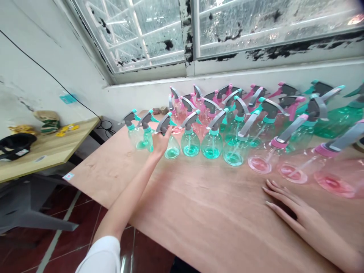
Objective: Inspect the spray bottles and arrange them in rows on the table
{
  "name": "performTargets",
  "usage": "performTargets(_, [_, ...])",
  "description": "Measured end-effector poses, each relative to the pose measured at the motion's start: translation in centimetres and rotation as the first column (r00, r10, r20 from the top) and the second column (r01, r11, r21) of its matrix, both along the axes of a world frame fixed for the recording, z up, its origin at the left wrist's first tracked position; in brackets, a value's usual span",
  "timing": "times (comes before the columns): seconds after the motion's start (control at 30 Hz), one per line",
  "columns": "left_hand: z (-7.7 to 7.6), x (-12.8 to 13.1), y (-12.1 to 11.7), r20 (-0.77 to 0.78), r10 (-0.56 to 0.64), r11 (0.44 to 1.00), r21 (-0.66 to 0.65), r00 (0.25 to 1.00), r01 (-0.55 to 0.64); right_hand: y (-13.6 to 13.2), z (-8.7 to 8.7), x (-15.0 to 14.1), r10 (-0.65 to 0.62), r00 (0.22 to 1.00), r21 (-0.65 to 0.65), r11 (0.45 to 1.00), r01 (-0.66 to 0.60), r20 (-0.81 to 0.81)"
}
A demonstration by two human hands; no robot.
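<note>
My left hand [161,141] is closed round the neck of a green spray bottle [172,148], just under its grey and teal trigger head. That bottle stands upright on the wooden table [182,197] in the front row. To its right is another green spray bottle [190,143], and on its left side a similar spray bottle [148,133] stands close to my fingers. My right hand [301,212] lies on the tabletop with its fingers stretched out, holding nothing. Nearest to it are pink spray bottles [292,168] with grey triggers.
Several more pink and green spray bottles [269,113] crowd the table's back, below a barred window [142,34]. At the left, a second table [57,151] bears a black object [18,146] and yellow items [66,129]. A grey plastic stool [31,204] stands below it.
</note>
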State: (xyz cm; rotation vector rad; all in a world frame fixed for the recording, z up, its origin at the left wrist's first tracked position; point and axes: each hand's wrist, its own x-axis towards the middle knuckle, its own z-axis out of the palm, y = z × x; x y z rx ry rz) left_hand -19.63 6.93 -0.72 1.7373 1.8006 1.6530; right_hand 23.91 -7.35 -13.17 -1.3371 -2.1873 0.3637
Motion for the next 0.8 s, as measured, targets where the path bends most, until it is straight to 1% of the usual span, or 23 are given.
performTargets(0.13, [0.0,-0.1,1.0,-0.021,-0.021,1.0,0.01,1.0,0.021,0.0,-0.4,0.3,-0.009,1.0,0.012,1.0,0.009,0.008])
performTargets(0.23, [0.0,-0.1,1.6,-0.024,-0.006,1.0,0.03,1.0,0.007,0.0,-1.0,0.8,-0.004,1.0,0.024,1.0,0.004,0.021])
performTargets(0.33, [0.0,-0.2,1.8,-0.022,0.024,0.998,0.057,0.999,-0.023,0.0,-1.9,1.4,0.009,0.999,0.015,1.0,-0.009,0.031])
performTargets(0.43, [-0.1,-0.4,1.3,-0.028,0.036,0.997,0.068,0.999,-0.034,0.0,-3.2,2.1,0.016,0.999,-0.027,1.0,-0.015,0.04])
performTargets(0.5, [-0.3,-0.5,0.4,-0.027,0.029,0.998,0.064,0.999,-0.027,0.0,-4.0,2.5,0.034,0.998,-0.043,0.999,-0.032,0.043])
performTargets(0.6, [-0.8,-0.8,-1.7,-0.007,0.018,0.998,0.06,1.0,-0.017,0.1,-4.7,3.0,0.061,0.997,-0.042,0.997,-0.059,0.043])
performTargets(0.7, [-1.3,-1.0,-4.7,0.025,0.017,0.998,0.062,1.0,-0.018,0.1,-4.8,3.1,0.063,0.997,-0.055,0.997,-0.061,0.035])
performTargets(0.8, [-1.4,-0.8,-7.5,0.068,0.033,0.998,0.057,0.997,-0.037,-0.1,-4.3,2.7,0.038,0.999,-0.071,0.997,-0.037,0.023])
